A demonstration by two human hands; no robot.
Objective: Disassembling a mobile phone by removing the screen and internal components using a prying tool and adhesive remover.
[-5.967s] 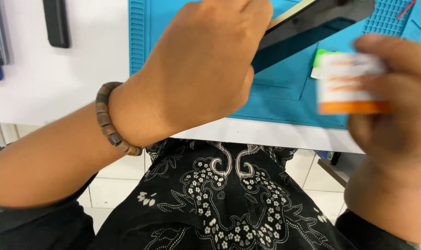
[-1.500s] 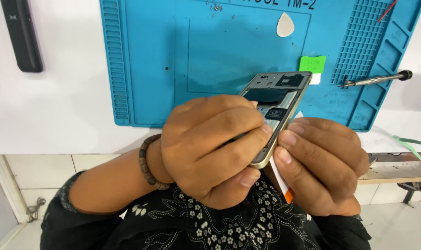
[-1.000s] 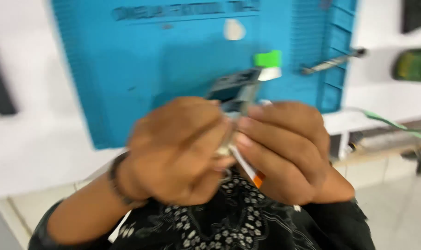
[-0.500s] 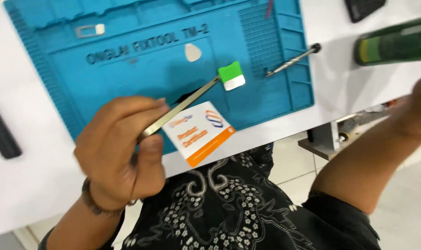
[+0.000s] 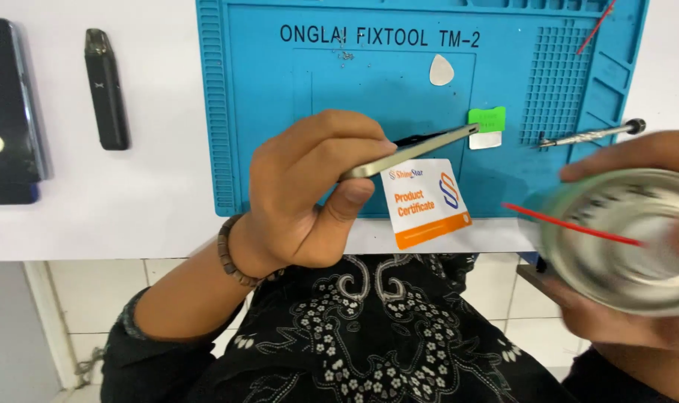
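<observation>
Left hand (image 5: 302, 194) fingers clamp phone frame (image 5: 410, 151) edge; right hand (image 5: 638, 298) fingers grip spray can (image 5: 623, 239)

Pick (image 5: 441, 70) and screwdriver (image 5: 589, 135) lie on the mat (image 5: 279, 97) (phone (image 5: 7, 112) well left)

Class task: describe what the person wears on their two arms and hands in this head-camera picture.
The left hand is bare, with a brown beaded bracelet at the wrist and a dark sleeve pushed up the forearm. The right hand is blurred and bare; no ring, glove or watch shows.
</observation>
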